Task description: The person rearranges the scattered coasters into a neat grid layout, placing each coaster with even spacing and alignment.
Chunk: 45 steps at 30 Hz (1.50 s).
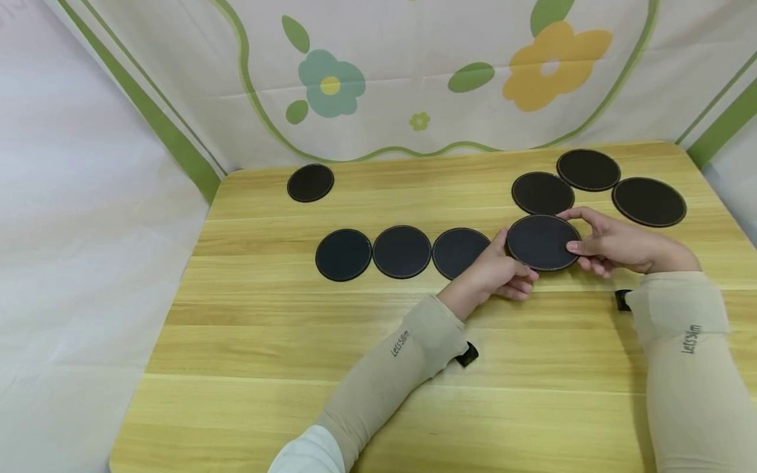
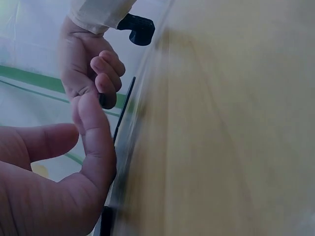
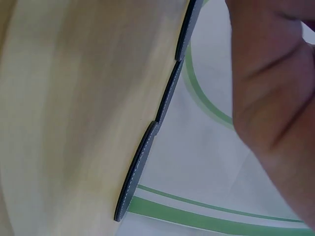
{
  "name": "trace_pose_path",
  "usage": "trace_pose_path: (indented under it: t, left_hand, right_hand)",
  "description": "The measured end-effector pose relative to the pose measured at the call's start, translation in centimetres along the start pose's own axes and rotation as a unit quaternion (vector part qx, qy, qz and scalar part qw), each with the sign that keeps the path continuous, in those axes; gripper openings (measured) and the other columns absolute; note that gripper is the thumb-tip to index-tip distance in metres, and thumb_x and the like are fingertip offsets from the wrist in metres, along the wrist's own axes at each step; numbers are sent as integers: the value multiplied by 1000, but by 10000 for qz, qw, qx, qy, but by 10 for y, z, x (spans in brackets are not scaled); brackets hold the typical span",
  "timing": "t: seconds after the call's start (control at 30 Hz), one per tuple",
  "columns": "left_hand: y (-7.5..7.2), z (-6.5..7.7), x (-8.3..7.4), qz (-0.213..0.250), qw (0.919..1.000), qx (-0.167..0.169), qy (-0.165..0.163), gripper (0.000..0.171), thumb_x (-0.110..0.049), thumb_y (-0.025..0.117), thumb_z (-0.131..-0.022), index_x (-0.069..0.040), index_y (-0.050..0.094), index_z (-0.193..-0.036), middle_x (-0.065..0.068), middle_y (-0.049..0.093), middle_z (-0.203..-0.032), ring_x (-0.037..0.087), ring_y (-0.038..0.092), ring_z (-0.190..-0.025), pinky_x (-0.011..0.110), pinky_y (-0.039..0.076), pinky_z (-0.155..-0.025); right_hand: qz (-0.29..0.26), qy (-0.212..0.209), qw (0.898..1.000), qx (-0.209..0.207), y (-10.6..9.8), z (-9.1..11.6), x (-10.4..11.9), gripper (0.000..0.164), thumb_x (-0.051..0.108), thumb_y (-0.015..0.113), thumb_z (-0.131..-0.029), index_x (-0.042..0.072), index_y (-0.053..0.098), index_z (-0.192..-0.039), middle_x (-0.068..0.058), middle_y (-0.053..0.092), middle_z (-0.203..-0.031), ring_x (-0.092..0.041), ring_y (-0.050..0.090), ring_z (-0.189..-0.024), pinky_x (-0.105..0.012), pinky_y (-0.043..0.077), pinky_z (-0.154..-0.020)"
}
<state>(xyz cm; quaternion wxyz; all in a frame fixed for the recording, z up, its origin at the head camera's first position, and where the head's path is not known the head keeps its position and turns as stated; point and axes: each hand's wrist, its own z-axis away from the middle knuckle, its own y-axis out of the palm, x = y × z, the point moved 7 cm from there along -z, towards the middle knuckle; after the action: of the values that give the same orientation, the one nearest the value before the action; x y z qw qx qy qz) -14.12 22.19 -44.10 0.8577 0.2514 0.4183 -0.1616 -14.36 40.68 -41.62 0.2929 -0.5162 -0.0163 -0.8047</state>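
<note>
A round black coaster with a stitched rim is held between both hands, tilted slightly above the table. My right hand pinches its right side, thumb on top and a finger at the far edge. At the left edge my left hand grips it between thumb and fingers. Three more coasters lie in a touching row: a left one, a middle one and a right one, the last partly hidden by my left hand. In the left wrist view the held coaster is mostly hidden behind the fingers.
Toward the back right lie three coasters, a left one, a far one and a right one. A single coaster sits near the back left edge of the wooden table. Behind hangs a flowered cloth.
</note>
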Motion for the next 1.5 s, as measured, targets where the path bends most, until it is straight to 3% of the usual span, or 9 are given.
trace_pose_path:
  t: [0.13, 0.37, 0.57, 1.07, 1.33, 1.5]
  left_hand:
    - [1, 4, 1, -243, 9996, 118, -60, 93, 6, 60, -96, -30, 6, -163, 17, 71, -82, 22, 62, -54, 33, 55, -50]
    - [18, 17, 7, -876, 9947, 475, -245, 101, 1, 63, -96, -29, -5, -163, 17, 70, -79, 19, 61, -52, 27, 52, -46]
    - [24, 21, 12, -1137, 9915, 548, -304, 102, -2, 65, -95, -22, -8, -163, 14, 66, -71, 18, 60, -51, 27, 51, -45]
    - [25, 21, 10, -1275, 9903, 498, -257, 99, -8, 63, -97, -20, -11, -162, 13, 71, -77, 17, 61, -53, 26, 51, -45]
    - [28, 21, 9, -1377, 9886, 570, -234, 94, -10, 62, -98, -26, -2, -164, 11, 73, -85, 18, 63, -57, 28, 52, -48]
    - [31, 24, 6, -1671, 9834, 688, -147, 79, -11, 64, -98, -28, 20, -162, 7, 73, -86, 19, 65, -61, 30, 54, -51]
  right_hand:
    - [73, 289, 9996, -18, 2, -4, -3, 57, 14, 50, -108, 14, 10, -149, -13, 57, -69, -15, 50, -48, -29, 47, -44]
    - [203, 713, 9972, 89, 13, -13, -2, 66, 13, 51, -107, 12, 3, -153, -14, 63, -73, -19, 60, -51, -33, 55, -49]
    - [115, 766, 9970, 65, 20, -16, 1, 66, 11, 51, -107, 10, 4, -153, -16, 65, -74, -22, 65, -53, -37, 58, -52]
    - [5, 748, 9972, 13, 21, -14, 3, 67, 7, 50, -106, 9, 4, -154, -19, 67, -76, -27, 67, -55, -41, 59, -54]
    - [2, 755, 9971, -36, 18, -13, 2, 65, 8, 48, -107, 8, 5, -155, -20, 68, -76, -28, 68, -56, -42, 59, -54]
    - [57, 639, 9974, -324, 9, -10, 0, 62, 8, 48, -107, 3, 10, -155, -19, 67, -76, -28, 68, -58, -41, 59, -55]
